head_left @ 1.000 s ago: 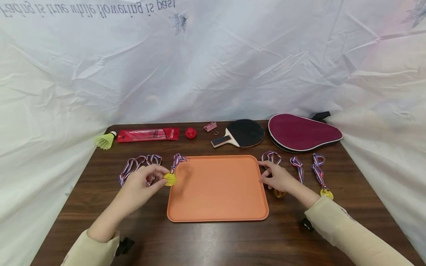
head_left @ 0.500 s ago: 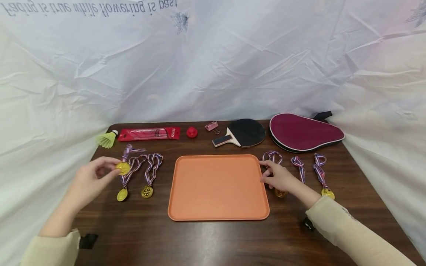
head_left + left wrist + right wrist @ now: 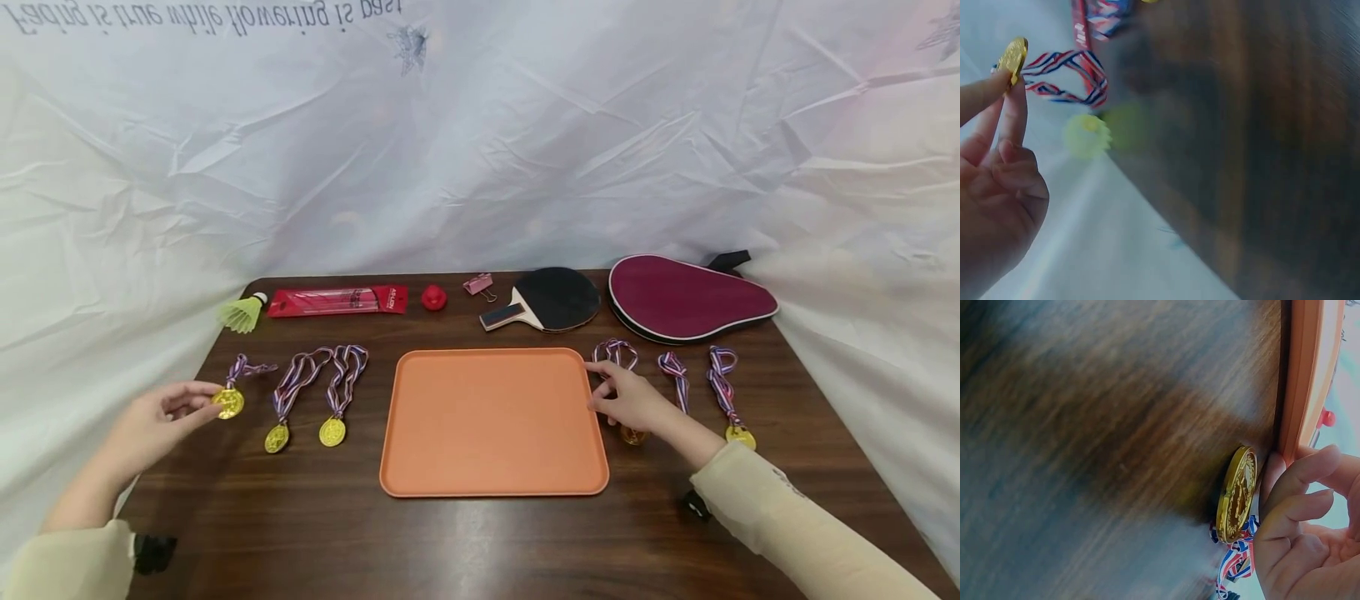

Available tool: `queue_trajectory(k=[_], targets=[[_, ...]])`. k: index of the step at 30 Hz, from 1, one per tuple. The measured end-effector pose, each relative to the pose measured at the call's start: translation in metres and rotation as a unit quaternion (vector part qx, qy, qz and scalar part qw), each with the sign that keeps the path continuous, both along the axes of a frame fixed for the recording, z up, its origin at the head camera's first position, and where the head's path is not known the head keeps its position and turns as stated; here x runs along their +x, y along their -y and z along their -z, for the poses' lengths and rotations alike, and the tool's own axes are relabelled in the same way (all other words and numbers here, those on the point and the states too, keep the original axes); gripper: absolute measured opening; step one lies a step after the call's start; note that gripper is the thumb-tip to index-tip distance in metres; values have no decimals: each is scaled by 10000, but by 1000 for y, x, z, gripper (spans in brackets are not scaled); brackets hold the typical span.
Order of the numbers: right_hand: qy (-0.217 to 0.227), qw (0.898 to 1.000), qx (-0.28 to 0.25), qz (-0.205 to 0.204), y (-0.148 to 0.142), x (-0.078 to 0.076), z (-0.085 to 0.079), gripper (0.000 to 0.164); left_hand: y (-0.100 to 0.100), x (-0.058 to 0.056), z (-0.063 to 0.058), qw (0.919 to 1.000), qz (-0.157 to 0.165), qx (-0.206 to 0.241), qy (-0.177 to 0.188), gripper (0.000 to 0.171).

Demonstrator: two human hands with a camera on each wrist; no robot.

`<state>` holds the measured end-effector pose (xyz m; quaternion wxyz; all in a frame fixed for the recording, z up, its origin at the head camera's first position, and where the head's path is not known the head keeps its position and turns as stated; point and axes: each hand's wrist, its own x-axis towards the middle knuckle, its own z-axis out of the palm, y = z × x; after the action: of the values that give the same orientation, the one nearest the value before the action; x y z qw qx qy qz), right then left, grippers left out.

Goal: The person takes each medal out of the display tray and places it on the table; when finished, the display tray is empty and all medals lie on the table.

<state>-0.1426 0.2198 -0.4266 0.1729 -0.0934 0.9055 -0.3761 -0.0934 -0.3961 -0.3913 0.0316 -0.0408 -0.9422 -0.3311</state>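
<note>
At the table's left side my left hand [image 3: 163, 418] pinches the edge of a gold medal [image 3: 228, 402] between thumb and fingers. The medal's striped ribbon [image 3: 1063, 78] trails away from it in the left wrist view. Two other gold medals, a near one [image 3: 277, 437] and a rounder one [image 3: 332, 431], lie to its right with ribbons spread behind. My right hand [image 3: 628, 402] rests at the right rim of the orange tray [image 3: 495, 425], fingertips touching it, other fingers loosely bent. Close beside those fingers lies another gold medal [image 3: 1237, 495], partly hidden by the hand in the head view.
Two more ribboned medals lie at the right, one gold medal [image 3: 740, 437] at the outer end. Along the back are a shuttlecock [image 3: 242, 313], red packet [image 3: 337, 302], red rubber duck [image 3: 433, 297], pink binder clip [image 3: 478, 285], table tennis bat [image 3: 555, 298] and maroon bat case [image 3: 686, 298].
My left hand has carried the pinched medal from the tray's left edge leftward past the two lying medals, then lower toward the table's left edge. The right hand has stayed at the tray.
</note>
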Motion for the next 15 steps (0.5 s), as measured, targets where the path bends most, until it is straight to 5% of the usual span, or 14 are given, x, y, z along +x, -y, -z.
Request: queue_trajectory(k=[5,15], targets=[[-13,10000,41,11,2,0,-1,59,15,8,17,9985,219,106,484,31],[-2,9998,150,104,3,3,-1,59,22,17,34,9934,760,-76,854,27]])
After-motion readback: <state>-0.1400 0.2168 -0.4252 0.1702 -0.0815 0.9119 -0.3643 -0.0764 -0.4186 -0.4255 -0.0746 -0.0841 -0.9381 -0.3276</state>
